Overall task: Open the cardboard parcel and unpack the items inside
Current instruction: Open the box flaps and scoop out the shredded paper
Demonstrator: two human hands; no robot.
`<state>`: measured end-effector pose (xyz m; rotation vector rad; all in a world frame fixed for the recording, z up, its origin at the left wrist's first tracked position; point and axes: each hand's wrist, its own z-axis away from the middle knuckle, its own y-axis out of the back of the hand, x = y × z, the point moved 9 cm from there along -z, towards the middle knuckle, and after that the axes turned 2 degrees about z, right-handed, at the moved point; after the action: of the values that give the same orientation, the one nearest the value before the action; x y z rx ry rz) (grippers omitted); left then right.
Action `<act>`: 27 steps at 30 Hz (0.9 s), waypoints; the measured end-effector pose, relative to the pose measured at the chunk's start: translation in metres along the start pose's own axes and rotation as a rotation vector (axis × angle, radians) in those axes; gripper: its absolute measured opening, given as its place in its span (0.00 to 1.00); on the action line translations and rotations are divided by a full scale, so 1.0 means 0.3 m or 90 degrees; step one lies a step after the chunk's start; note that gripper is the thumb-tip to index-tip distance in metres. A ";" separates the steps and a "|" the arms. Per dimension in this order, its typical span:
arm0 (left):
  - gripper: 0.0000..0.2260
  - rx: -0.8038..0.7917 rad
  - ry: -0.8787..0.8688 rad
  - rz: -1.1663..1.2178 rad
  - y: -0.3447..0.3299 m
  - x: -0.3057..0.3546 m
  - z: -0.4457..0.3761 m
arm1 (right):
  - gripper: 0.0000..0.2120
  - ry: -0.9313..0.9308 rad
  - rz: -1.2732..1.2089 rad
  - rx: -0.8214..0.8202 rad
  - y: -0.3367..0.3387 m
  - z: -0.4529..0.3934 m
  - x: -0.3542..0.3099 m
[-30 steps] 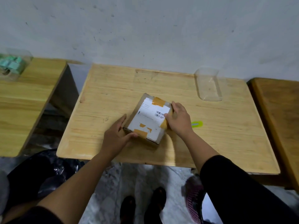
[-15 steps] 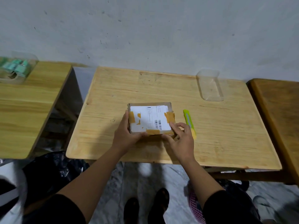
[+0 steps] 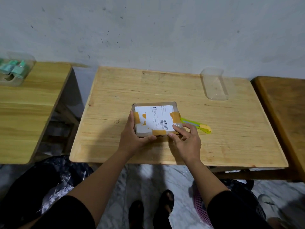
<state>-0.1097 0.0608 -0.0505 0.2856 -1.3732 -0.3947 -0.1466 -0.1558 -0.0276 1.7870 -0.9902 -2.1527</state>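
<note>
Parcel (image 3: pixel 156 119), frame centre on the table (image 3: pixel 231 138), still taped shut: left hand (image 3: pixel 134 137) grasps its left edge, right hand (image 3: pixel 187 141) rests loose-fingered on its corner, cutter (image 3: pixel 196 125) untouched, unpacking not begun.

The middle table (image 3: pixel 165 90) carries 3 things: a taped parcel (image 3: pixel 155 119), a green knife (image 3: pixel 196 125) just right of it, and a clear tray (image 3: pixel 214 85) far right.
</note>
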 end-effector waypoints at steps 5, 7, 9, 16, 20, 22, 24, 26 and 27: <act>0.57 0.016 0.001 0.006 -0.002 -0.002 -0.004 | 0.14 -0.001 0.006 0.023 0.010 -0.004 -0.005; 0.57 0.019 0.001 0.011 0.000 -0.002 -0.003 | 0.13 0.022 0.031 0.037 0.023 -0.007 -0.024; 0.56 0.017 0.000 0.016 0.001 -0.005 -0.004 | 0.12 0.039 0.050 0.046 0.031 -0.009 -0.037; 0.55 0.012 0.008 0.032 0.008 -0.012 -0.005 | 0.08 0.082 0.123 0.064 0.043 -0.020 -0.080; 0.54 0.019 0.019 0.053 0.011 -0.014 -0.003 | 0.07 0.098 0.135 0.049 0.045 -0.027 -0.107; 0.53 0.029 0.020 0.060 0.015 -0.008 -0.002 | 0.07 0.109 0.125 0.044 0.047 -0.029 -0.124; 0.52 0.035 0.019 0.064 0.019 -0.004 -0.003 | 0.07 0.124 0.114 0.053 0.059 -0.037 -0.147; 0.52 0.035 0.021 0.072 0.022 -0.006 -0.002 | 0.05 0.140 0.093 0.065 0.079 -0.054 -0.175; 0.53 0.032 0.024 0.082 0.021 -0.009 -0.003 | 0.05 0.144 0.083 0.066 0.089 -0.065 -0.188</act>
<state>-0.1086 0.0677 -0.0503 0.2438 -1.3584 -0.2472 -0.1210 -0.1540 0.0325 1.9021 -1.1430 -1.8067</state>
